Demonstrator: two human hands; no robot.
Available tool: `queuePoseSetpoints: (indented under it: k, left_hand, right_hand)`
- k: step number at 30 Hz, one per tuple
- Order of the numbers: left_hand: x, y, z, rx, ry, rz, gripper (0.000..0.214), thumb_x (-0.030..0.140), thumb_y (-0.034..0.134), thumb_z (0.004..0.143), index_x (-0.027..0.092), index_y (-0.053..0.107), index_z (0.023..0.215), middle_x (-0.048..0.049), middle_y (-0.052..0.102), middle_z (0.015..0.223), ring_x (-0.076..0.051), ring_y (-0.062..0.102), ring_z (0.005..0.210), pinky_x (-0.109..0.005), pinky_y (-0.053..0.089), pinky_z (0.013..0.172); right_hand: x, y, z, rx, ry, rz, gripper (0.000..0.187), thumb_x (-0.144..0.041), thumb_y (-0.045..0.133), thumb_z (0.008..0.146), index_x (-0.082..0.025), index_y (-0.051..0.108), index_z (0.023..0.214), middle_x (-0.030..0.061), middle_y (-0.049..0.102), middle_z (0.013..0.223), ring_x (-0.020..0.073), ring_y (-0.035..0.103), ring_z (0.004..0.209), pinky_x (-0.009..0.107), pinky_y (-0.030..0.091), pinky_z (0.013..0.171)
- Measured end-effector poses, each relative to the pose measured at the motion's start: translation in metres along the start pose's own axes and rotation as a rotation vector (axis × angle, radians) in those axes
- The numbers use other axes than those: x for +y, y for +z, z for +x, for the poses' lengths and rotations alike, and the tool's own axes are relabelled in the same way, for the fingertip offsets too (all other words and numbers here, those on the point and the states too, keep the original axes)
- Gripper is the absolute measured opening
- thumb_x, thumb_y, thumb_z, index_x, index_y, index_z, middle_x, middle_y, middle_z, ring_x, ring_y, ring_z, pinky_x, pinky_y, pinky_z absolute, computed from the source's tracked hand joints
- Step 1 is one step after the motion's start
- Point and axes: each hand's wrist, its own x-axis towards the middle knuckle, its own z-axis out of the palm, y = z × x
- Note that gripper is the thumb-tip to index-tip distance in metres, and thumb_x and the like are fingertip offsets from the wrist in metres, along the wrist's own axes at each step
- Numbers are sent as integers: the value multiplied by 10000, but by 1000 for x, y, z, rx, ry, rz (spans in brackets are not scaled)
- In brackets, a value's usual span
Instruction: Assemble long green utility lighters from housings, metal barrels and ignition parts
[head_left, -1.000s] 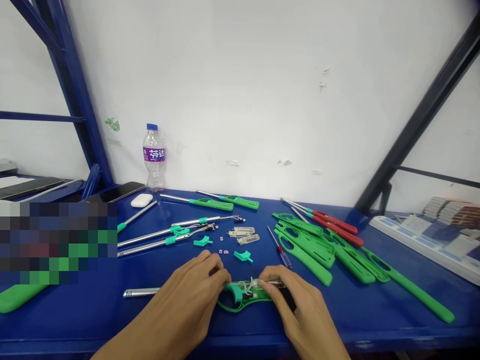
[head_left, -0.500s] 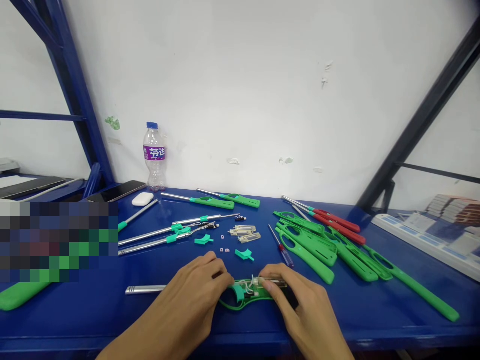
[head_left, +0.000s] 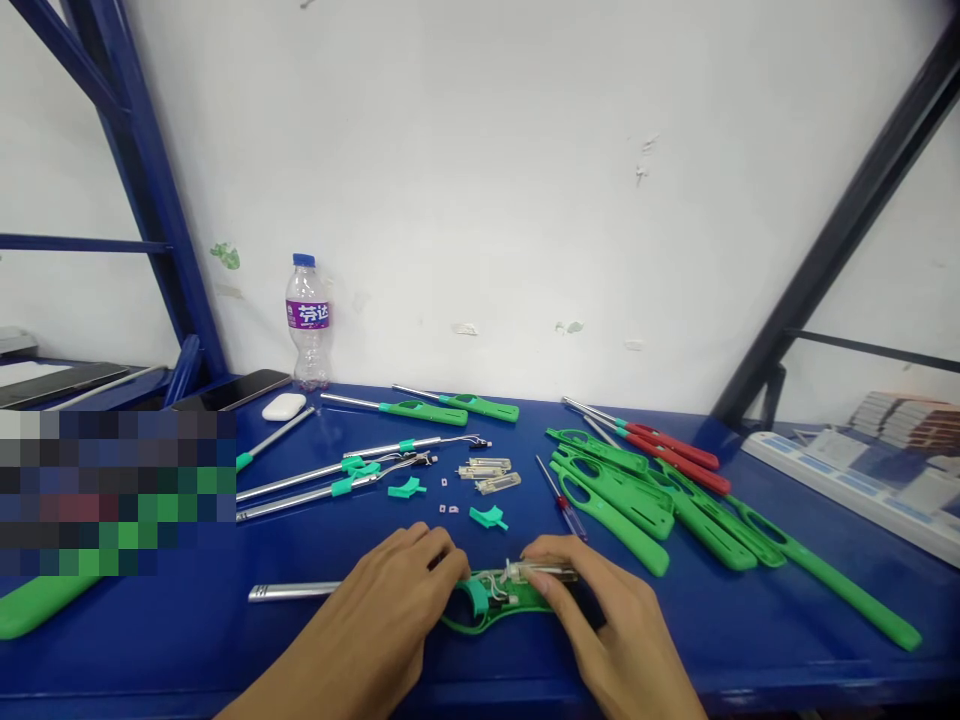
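Workshop, by the blue bench [head_left: 165, 630], screwdriver [head_left: 572, 517], opened green lighter [head_left: 478, 601], loose metal tubes [head_left: 292, 481] and casings [head_left: 637, 496].

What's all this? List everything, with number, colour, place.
Open lighter: one, green, front
Held tank: one, clear, front
Loose tanks: three, clear, centre
Triggers: several, teal, centre
Chips: three, pinkish, centre
Wired rods: three, silver, left
Screwdriver: one, reddish-purple, centre
Shells: several, green, right
Red lighters: two, rear right
Green lighters: two, rear centre
Bottle: one, clear, rear left
Case: one, white, rear left
Slabs: two, dark, rear left
Handle: one, green, left edge
Strip: one, white, right
Packs: several, brownish, right
Beams: several, blue or black, sides
Table: one, blue, beneath
Wall: one, white, behind
Left grip: one, bare, on open lighter
Right grip: one, bare, on held tank
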Motion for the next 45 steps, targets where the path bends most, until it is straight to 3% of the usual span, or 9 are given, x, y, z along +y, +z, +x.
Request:
queuePoseSetpoints:
  k: [4, 11, 18, 22, 28, 32, 36, 41, 45]
  left_hand:
    - [-3, 6, -1, 25, 13, -12, 636, -156, 388, 816, 223, 701, 1219, -72, 721, 1232, -287, 686, 1167, -487, 547, 1067]
    - [-8, 15, -2, 70, 32, 15, 616, -114, 412, 848, 249, 697, 1256, -89, 725, 1220, -321, 708, 1101, -539, 580, 982]
    - [-6, 4, -11, 149, 91, -72, 462, -38, 458, 935, 234, 732, 1188, -79, 701, 1193, -274, 679, 1080, -425, 549, 988]
    - [-16, 13, -10, 167, 114, -66, 563, -67, 396, 950, 286, 743, 1217, -57, 701, 1158, -246, 673, 996, -380, 534, 893]
    - [-20, 22, -7, 235, 132, -89, 517, -44, 436, 960, 299, 749, 1186, -40, 699, 1078, -225, 662, 948, -333, 499, 852]
    - [-21, 27, -6, 277, 100, -81, 445, 0, 461, 986, 283, 743, 1183, -46, 696, 1126, -228, 659, 982, -347, 491, 894]
    - [-21, 32, -5, 268, 84, -87, 502, -44, 451, 942, 315, 765, 1098, -21, 683, 1064, -214, 641, 956, -399, 468, 979]
    - [-15, 15, -11, 185, 33, -12, 566, -50, 417, 924, 311, 788, 1152, -58, 701, 1110, -246, 654, 1021, -411, 509, 972]
    - [-27, -7, -24, 166, 19, -83, 474, 45, 473, 979, 304, 768, 1245, -65, 744, 1211, -260, 699, 1078, -404, 529, 986]
  right_hand:
    - [4, 0, -2, -10, 1, -65, 150, -343, 587, 1091, -322, 710, 1175, -23, 825, 1063, 168, 808, 955, 196, 607, 866]
    - [8, 2, -3, -35, 21, -51, 165, -342, 585, 1093, -324, 712, 1197, -18, 832, 1077, 180, 813, 970, 207, 618, 872]
    - [3, 1, 3, -78, 41, -2, 151, -337, 578, 1098, -322, 728, 1088, -29, 809, 1073, 174, 788, 991, 210, 595, 908]
    - [-1, 0, 3, -77, 46, 4, 168, -355, 589, 1094, -315, 748, 1057, -20, 807, 1033, 179, 791, 957, 212, 602, 877]
    - [1, 0, 2, -65, 30, 2, 166, -356, 603, 1086, -311, 758, 1045, -22, 815, 1017, 183, 799, 943, 208, 609, 866]
    - [2, 0, 3, -66, 31, 11, 174, -370, 604, 1085, -309, 760, 1036, -16, 817, 1014, 187, 798, 930, 208, 612, 854]
    - [2, -2, 3, -85, 37, 38, 227, -394, 573, 1099, -303, 769, 1028, 5, 816, 1020, 201, 791, 927, 220, 616, 849]
    - [2, -3, 3, -119, 41, 70, 227, -367, 563, 1110, -316, 771, 1037, -11, 808, 1040, 182, 785, 960, 206, 599, 871]
    - [0, -2, 4, -85, 29, 82, 189, -357, 602, 1092, -327, 777, 1027, -28, 813, 1009, 171, 792, 927, 192, 601, 852]
